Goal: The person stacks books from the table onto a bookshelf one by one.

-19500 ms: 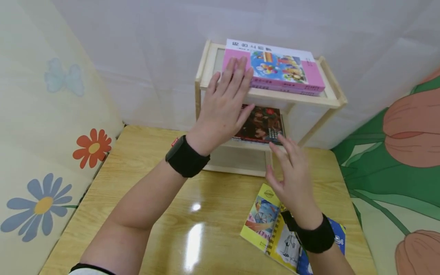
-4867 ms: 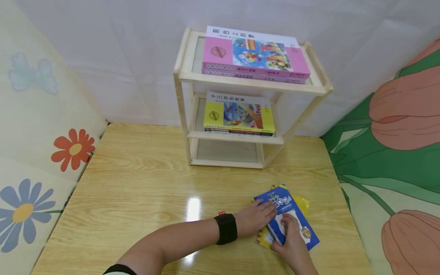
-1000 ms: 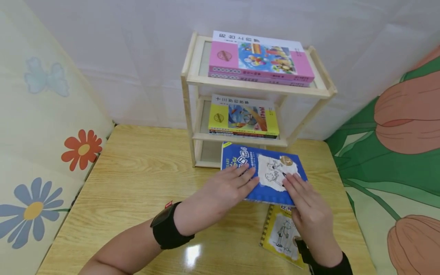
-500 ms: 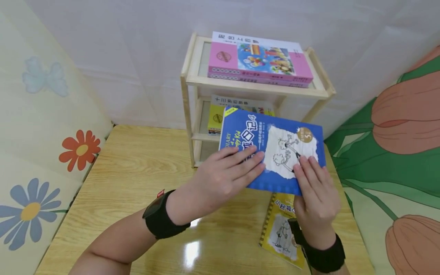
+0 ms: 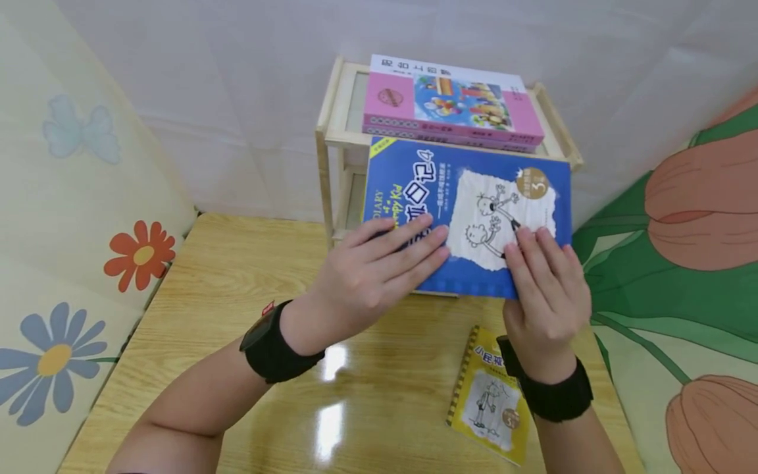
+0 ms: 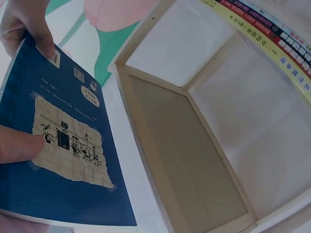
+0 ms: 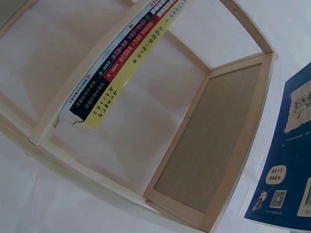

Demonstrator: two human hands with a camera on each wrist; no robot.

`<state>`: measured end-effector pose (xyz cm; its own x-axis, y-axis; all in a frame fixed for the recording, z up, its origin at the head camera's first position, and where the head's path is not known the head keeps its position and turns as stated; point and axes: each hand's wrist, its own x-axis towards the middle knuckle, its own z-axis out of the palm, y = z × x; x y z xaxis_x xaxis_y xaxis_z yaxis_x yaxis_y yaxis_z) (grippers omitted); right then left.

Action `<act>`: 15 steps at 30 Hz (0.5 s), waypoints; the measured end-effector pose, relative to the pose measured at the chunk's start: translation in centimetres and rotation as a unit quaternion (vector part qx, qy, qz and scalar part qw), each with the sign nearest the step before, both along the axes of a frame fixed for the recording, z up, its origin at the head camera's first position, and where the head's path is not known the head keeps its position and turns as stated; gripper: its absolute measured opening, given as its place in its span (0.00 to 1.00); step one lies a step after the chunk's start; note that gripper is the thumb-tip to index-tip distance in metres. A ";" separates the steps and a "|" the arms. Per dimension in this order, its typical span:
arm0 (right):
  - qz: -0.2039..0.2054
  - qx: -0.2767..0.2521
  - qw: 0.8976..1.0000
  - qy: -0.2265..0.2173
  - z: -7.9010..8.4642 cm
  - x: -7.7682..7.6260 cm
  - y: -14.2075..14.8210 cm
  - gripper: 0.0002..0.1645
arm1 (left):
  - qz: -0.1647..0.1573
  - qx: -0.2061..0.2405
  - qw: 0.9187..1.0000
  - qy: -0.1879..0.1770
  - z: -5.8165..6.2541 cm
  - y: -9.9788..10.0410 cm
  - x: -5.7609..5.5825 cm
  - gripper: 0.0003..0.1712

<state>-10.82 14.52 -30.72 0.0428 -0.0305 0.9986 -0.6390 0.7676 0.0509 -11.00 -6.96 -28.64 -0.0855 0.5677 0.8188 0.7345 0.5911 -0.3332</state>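
A blue paperback book is up in front of the shelf rack, its cover with stick-figure drawings facing the head camera. My left hand grips its lower left part, fingers flat across the cover. On the lower right corner, my right hand holds it the same way. The left wrist view shows both thumbs pressing the dark blue back cover. Part of that back cover also appears in the right wrist view. Below, a yellow book with a spiral-pattern edge lies on the table.
The small wooden rack stands at the table's back. Pink books lie stacked on its top shelf, partly overlapped by the blue book. A yellow book and thinner books fill part of the middle shelf. A bottom panel shows beneath.
Both hands have raised the blue book from low before the rack to just under the top shelf's front, hiding the middle shelf. Earlier, it lay over the yellow book on the table.
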 end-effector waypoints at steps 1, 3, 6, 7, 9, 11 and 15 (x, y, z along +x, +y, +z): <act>0.000 -0.001 1.000 0.004 0.1 -0.2 -0.1 0.28 | 0.003 0.001 1.000 -0.003 0.2 -0.1 -0.1 0.17; -0.003 -0.003 1.000 0.009 0.4 -0.7 -0.2 0.27 | 0.008 0.006 1.000 -0.015 0.5 -0.2 -0.3 0.18; -0.008 -0.007 1.000 0.009 0.7 -1.5 -0.2 0.26 | 0.015 0.016 0.999 -0.043 0.9 -0.1 -0.7 0.18; -0.010 -0.007 1.000 0.005 0.8 -1.7 -0.1 0.26 | 0.017 0.019 0.998 -0.053 1.1 -0.1 -0.9 0.18; -0.012 -0.012 1.000 0.000 0.9 -2.2 -0.1 0.24 | 0.023 0.024 0.997 -0.065 1.3 0.0 -1.2 0.18; -0.013 -0.015 1.000 -0.007 1.2 -2.7 0.0 0.23 | 0.029 0.028 0.997 -0.071 1.6 0.1 -1.5 0.17; -0.007 -0.015 1.000 -0.020 1.8 -3.6 -0.1 0.22 | 0.040 0.035 0.996 -0.078 2.1 0.1 -2.2 0.17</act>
